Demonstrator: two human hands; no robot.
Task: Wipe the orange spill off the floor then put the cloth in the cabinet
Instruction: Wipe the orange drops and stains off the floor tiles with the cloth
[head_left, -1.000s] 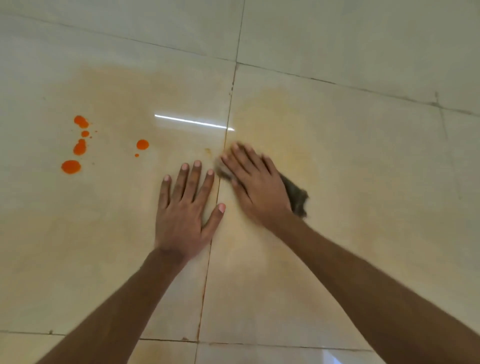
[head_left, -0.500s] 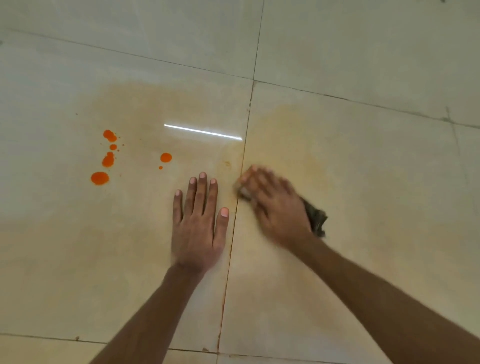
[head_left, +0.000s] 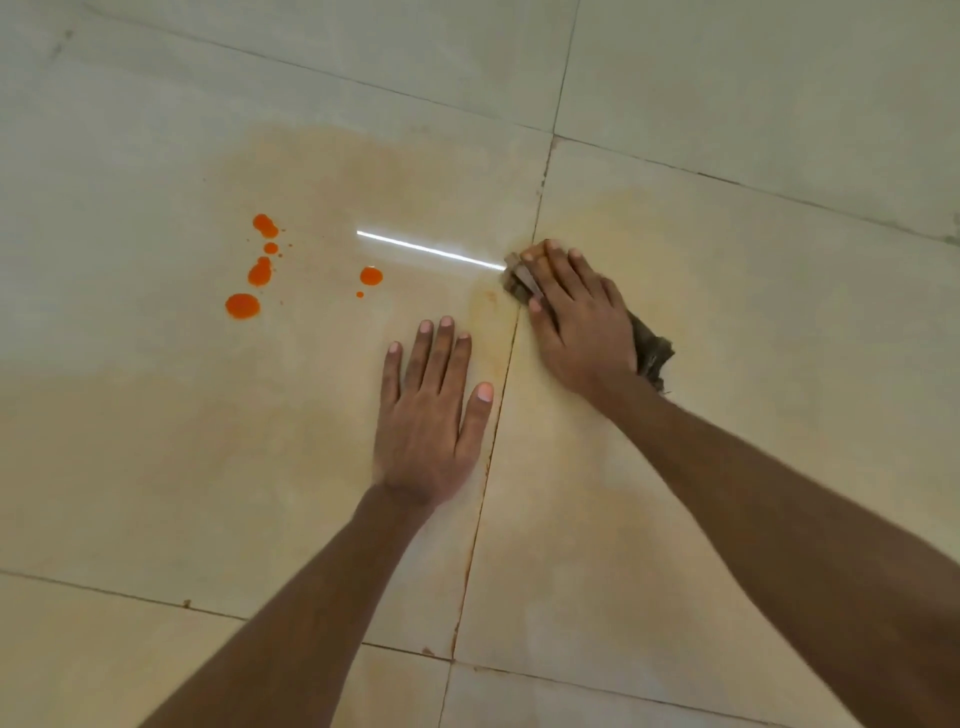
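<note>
Several bright orange drops of the spill (head_left: 243, 305) lie on the pale floor tile at the left, with one more drop (head_left: 371, 276) nearer the middle. A faint yellowish smear spreads around them. My right hand (head_left: 582, 322) presses flat on a dark brownish cloth (head_left: 652, 356), right of the tile joint; the cloth shows at my fingertips and behind my palm. My left hand (head_left: 428, 415) rests flat on the floor with fingers spread, holding nothing, just left of the joint. The cabinet is out of view.
Glossy cream floor tiles fill the view, crossed by dark grout lines (head_left: 498, 410). A thin white light reflection (head_left: 431, 251) lies between the drops and my right hand.
My right hand has slid the cloth forward along the grout line, away from me. The left hand has stayed planted. The orange drops are unchanged.
</note>
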